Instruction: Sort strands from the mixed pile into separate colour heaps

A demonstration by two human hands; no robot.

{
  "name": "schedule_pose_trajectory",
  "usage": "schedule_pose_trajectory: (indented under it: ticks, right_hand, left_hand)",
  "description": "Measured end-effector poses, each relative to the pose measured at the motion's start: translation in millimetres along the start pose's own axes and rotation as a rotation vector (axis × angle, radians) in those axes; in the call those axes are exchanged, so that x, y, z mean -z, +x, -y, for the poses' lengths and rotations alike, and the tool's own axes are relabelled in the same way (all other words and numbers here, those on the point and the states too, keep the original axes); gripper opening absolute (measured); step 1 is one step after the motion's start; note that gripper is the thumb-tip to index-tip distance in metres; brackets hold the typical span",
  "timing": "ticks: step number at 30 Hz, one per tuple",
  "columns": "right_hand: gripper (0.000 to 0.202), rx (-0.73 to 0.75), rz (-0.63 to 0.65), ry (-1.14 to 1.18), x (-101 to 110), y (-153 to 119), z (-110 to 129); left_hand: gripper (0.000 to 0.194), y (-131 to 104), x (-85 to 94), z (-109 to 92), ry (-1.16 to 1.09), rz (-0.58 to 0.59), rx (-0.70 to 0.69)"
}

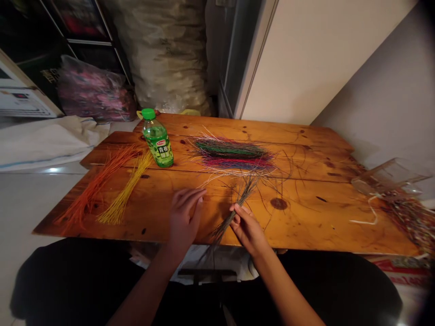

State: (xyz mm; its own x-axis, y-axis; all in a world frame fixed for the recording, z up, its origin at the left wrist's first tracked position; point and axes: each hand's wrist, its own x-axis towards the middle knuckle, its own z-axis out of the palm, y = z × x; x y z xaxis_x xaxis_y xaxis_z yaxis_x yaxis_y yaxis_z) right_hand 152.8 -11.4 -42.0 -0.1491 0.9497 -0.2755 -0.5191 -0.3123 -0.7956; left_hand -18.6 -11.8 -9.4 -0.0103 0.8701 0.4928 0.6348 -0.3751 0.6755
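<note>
Pinching a grey bundle [243, 196] between thumb and fingers, the right hand [245, 224] holds it slantwise over the front edge of the bench [299, 231]. The left hand [185, 210] hovers beside it, fingers lightly bent and thumb near their tips; whether it grips a thin strand, I cannot tell. Beyond the hands lies a multicoloured pile [234, 153]. To the left, a yellow bundle [128, 192] lies between an orange bundle [98, 188] and a green-capped bottle [159, 142].

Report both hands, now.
Left hand: open, nothing visibly held.
Right hand: closed, holding a slender bundle of thin grey wire-like strands.
</note>
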Motion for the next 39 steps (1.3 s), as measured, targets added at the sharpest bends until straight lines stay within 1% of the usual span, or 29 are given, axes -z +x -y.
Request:
schedule_pose_trajectory:
  ticks: [3, 6, 9, 14, 17, 21, 26, 29, 32, 35, 39]
  right_hand:
    - [0.021, 0.029, 0.004, -0.042, -5, -1, -2]
    - [0.022, 0.085, -0.026, -0.101, -9, 0, -6]
    - [0.024, 0.114, -0.051, -0.135, -10, 0, -10]
    - [0.020, 0.141, -0.073, -0.080, -9, 1, -12]
    - [0.024, 0.135, -0.081, -0.066, -9, 0, -11]
    - [0.024, 0.138, -0.097, -0.086, -10, 0, -10]
    - [0.033, 0.138, -0.089, -0.090, -10, 0, -11]
    - [0.026, 0.127, -0.084, -0.106, -8, 0, -12]
    - [0.018, 0.130, -0.055, -0.133, -5, 0, -13]
    - [0.018, 0.140, -0.023, -0.155, -3, 0, -14]
    - [0.018, 0.142, -0.026, -0.201, -3, 0, -15]
  left_hand:
    - [0.023, -12, 3.6, -10, -0.167, 0.084, 0.062]
    - [0.021, -15, 1.6, -13, -0.342, 0.149, 0.133]
    - [0.021, -14, -1.1, -13, -0.401, 0.187, 0.153]
    - [0.021, -16, -3.2, -12, -0.375, 0.271, 0.150]
    - [0.021, -18, -3.5, -13, -0.359, 0.312, 0.155]
    - [0.021, -18, -2.4, -14, -0.327, 0.320, 0.139]
    - [0.022, -16, 1.2, -16, -0.273, 0.340, 0.089]
    - [0.023, -16, 2.8, -17, -0.224, 0.378, 0.058]
    - [0.024, -16, 3.0, -17, -0.208, 0.397, 0.069]
    - [0.024, -17, 2.6, -17, -0.198, 0.416, 0.073]
    - [0.023, -16, 2.5, -17, -0.183, 0.440, 0.074]
